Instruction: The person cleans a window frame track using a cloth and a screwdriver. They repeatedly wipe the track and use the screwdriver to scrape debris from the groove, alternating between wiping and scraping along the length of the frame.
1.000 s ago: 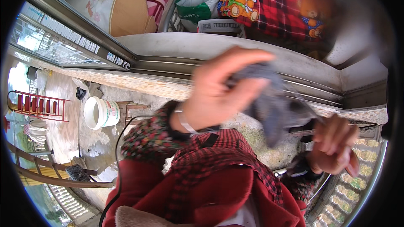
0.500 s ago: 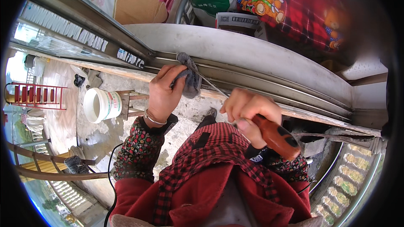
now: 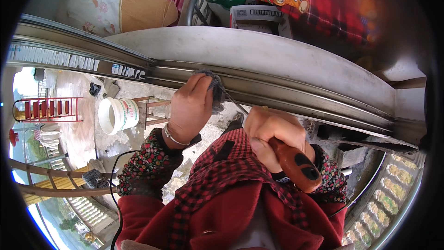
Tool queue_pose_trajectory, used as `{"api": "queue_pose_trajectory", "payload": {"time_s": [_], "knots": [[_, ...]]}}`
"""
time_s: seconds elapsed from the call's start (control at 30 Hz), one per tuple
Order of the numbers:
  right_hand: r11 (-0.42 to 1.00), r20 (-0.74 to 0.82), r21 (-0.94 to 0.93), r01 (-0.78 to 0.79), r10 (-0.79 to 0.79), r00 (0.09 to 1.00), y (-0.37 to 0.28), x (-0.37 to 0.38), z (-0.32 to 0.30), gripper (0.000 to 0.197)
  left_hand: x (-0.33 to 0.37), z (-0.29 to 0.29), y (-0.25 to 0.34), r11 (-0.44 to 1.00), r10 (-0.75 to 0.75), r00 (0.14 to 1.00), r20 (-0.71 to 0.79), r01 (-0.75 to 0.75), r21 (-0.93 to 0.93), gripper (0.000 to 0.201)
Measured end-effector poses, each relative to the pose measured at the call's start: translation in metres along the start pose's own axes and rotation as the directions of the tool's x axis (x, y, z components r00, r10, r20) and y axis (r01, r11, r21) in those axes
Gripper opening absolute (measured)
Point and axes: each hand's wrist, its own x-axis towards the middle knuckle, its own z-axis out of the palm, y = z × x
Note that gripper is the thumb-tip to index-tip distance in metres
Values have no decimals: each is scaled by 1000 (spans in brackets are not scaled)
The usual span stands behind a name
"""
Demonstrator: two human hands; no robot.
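Observation:
Pinched in my left hand (image 3: pixel 188 106) is a dark grey cloth (image 3: pixel 216 95), bunched at the outer edge of a metal sliding-window track (image 3: pixel 296 93). My right hand (image 3: pixel 276 127) is wrapped round a screwdriver (image 3: pixel 296 164) with an orange-brown and black handle. Its thin metal shaft slants up and left from my fist to the cloth, beside the track. The tip is covered by the cloth, so I cannot tell whether it touches the metal. The handle end points down toward my right sleeve.
Beyond the track runs a pale curved sill (image 3: pixel 259 46), with a cardboard box (image 3: pixel 259 14) and bedding behind it. At left are a window sash (image 3: pixel 69 60), a white bucket (image 3: pixel 118 115) by a wooden stool (image 3: pixel 150 109), a ladder (image 3: pixel 60 180) with a brush, and a black cable (image 3: pixel 121 203).
My left hand has turned, its knuckles now more over the cloth. The screwdriver handle has shifted slightly down and left with my right hand. The whole view has tilted a little.

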Motion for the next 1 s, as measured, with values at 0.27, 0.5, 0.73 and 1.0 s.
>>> {"api": "queue_pose_trajectory", "payload": {"time_s": [0.27,0.5,0.73,1.0], "knots": [[993,-140,-121,12,-29,990,-56,-75,-53,17,15,54,99,998,66,996,60,-66,-13,74],[877,-462,-462,-131,-112,880,-136,-171,-95,11,53,151,247,919,393,905,164,-378,-115,67],[788,-574,-598,-145,-295,764,-182,-172,-83,29,88,125,283,565,371,927,53,-179,-806,40],[994,-490,109,12,43,871,-121,-72,-46,26,40,-40,97,636,-27,997,68,70,-768,27]]}}
